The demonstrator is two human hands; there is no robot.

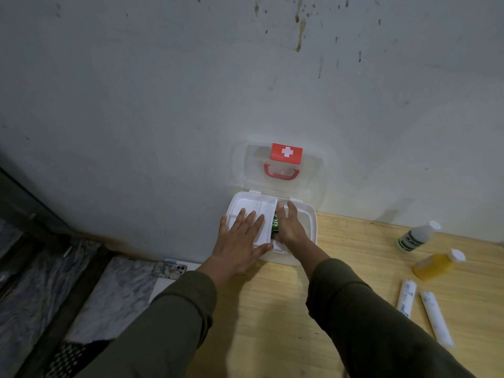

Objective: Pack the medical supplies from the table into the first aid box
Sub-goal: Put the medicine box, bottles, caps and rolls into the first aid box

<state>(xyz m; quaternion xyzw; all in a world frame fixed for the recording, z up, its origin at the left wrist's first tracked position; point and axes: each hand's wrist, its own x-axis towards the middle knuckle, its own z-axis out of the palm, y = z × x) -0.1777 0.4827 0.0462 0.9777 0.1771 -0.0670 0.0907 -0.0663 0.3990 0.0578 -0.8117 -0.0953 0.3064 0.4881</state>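
White matt plastic first aid box (308,236), clear glossy plastic lid (313,175), red plastic handle (281,174). Pale unfinished-looking wood tabletop (354,241). Matt olive cloth sleeves (368,323). Stained matt wall (163,91).

A pale wooden table (341,257) is standing against a stained wall. The white first aid box (309,227) is sitting on it at the wall, its clear lid leaning back. Well to the right, a white bottle (414,236) and a yellow bottle (436,264) are lying on their sides, and two white rolls (406,298) (436,319) are lying nearer the front edge.
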